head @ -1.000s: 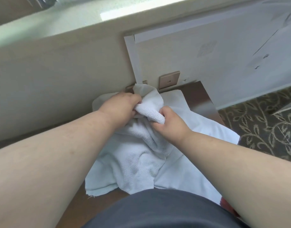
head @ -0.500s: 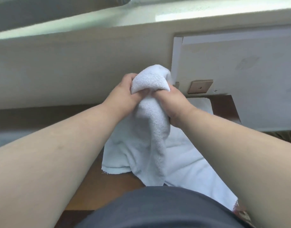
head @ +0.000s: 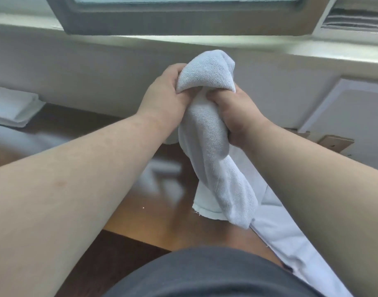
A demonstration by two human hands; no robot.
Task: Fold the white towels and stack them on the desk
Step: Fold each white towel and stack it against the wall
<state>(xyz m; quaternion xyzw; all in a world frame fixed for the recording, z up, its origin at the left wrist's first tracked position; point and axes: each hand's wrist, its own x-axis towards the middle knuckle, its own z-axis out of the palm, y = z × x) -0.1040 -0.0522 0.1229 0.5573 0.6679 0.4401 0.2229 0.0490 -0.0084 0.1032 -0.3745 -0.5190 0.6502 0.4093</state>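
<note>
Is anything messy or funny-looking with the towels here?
Yes. The white towel is not flat or folded: both hands, left hand and right hand, grip it in a scrunched bunch above the desk, its frayed corner dangling. Another white cloth hangs off the desk's right edge.

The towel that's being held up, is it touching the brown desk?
Cannot tell. In the head view both hands, left hand and right hand, hold the towel up bunched, but its hanging end overlaps the desk, with no plain gap or contact.
</note>
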